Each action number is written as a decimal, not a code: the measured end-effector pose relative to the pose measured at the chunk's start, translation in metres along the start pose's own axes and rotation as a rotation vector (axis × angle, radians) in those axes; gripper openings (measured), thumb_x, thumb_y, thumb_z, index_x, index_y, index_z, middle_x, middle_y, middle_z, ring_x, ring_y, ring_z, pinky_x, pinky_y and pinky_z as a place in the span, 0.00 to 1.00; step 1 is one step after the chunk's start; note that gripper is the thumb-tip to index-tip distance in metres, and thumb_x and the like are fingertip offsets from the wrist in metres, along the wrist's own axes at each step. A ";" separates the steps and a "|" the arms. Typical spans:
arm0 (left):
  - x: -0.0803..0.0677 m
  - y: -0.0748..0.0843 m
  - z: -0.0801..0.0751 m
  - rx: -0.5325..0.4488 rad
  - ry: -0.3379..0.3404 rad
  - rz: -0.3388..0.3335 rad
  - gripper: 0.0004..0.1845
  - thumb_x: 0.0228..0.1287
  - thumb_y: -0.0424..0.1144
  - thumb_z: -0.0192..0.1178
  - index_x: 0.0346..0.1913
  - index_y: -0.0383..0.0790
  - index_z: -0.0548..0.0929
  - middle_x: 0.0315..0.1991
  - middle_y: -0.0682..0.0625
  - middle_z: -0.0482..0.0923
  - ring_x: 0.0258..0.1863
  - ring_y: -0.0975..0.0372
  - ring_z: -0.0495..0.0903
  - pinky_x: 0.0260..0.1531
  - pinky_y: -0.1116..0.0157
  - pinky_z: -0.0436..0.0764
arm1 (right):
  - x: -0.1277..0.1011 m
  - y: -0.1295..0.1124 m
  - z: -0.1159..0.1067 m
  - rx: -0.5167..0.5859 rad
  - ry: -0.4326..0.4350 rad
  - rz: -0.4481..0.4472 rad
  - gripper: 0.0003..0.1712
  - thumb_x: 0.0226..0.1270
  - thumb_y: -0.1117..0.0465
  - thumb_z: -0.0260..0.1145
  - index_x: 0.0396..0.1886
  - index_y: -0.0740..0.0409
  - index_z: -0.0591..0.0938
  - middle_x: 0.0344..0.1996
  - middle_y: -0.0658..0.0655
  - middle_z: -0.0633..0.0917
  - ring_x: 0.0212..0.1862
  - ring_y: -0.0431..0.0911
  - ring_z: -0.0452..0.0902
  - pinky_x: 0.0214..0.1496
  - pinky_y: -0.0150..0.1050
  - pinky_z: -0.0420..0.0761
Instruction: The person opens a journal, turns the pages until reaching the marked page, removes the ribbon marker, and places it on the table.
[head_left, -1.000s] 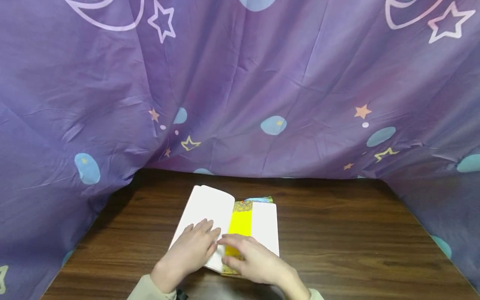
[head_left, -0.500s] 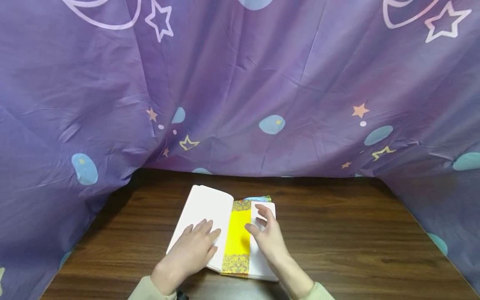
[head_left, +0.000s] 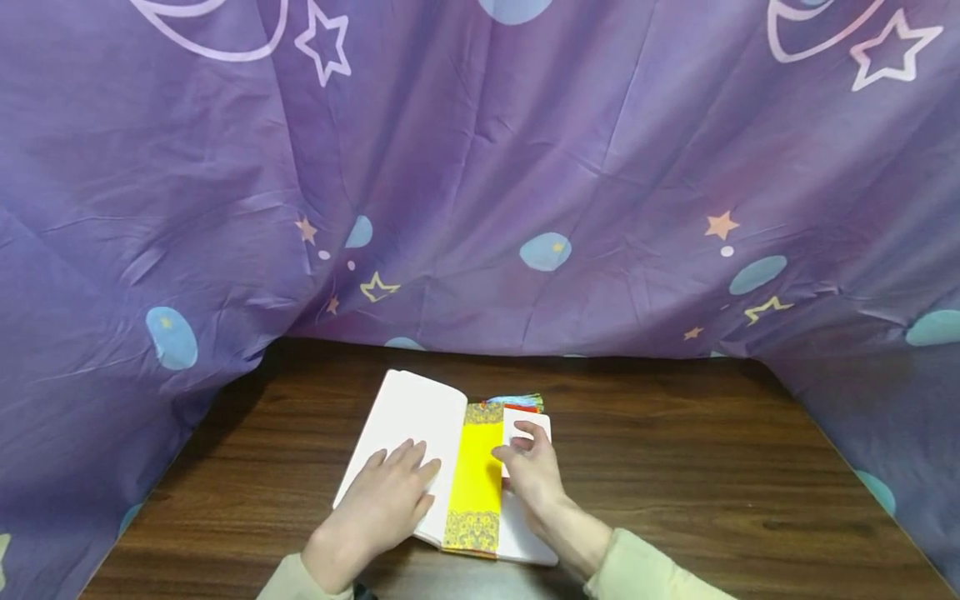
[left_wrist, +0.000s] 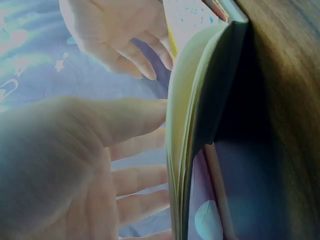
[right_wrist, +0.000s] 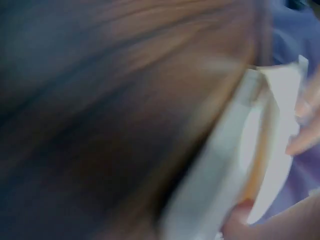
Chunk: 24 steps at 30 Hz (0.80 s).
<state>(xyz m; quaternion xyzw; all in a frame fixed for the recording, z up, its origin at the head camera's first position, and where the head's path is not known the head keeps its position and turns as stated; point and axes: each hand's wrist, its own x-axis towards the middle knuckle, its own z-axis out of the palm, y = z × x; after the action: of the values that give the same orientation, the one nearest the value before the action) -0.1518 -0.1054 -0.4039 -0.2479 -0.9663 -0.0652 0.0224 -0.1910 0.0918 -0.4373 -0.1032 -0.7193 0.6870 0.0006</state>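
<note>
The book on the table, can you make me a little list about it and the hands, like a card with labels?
book: open book, white pages, on the wooden table
bookmark: yellow bookmark along the middle, tassel at the far end
left hand: left hand flat on the left page
right hand: right hand lifting the right pages' edge
behind: purple cloth with stars

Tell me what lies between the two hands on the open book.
In the head view, the yellow bookmark lies along the book's gutter between the left hand and the right hand.
</note>
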 end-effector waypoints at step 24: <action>-0.001 -0.003 0.002 0.034 0.039 0.029 0.21 0.64 0.42 0.62 0.58 0.39 0.80 0.61 0.38 0.74 0.63 0.46 0.71 0.58 0.43 0.71 | 0.018 -0.002 -0.016 -0.077 -0.138 0.055 0.22 0.52 0.74 0.62 0.50 0.70 0.73 0.26 0.57 0.80 0.23 0.45 0.73 0.24 0.34 0.73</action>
<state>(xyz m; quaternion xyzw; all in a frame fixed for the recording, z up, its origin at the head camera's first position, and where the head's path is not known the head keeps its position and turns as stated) -0.1525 -0.1087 -0.4060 -0.2602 -0.9630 -0.0532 0.0462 -0.2062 0.1104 -0.4366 -0.0753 -0.7403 0.6641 -0.0717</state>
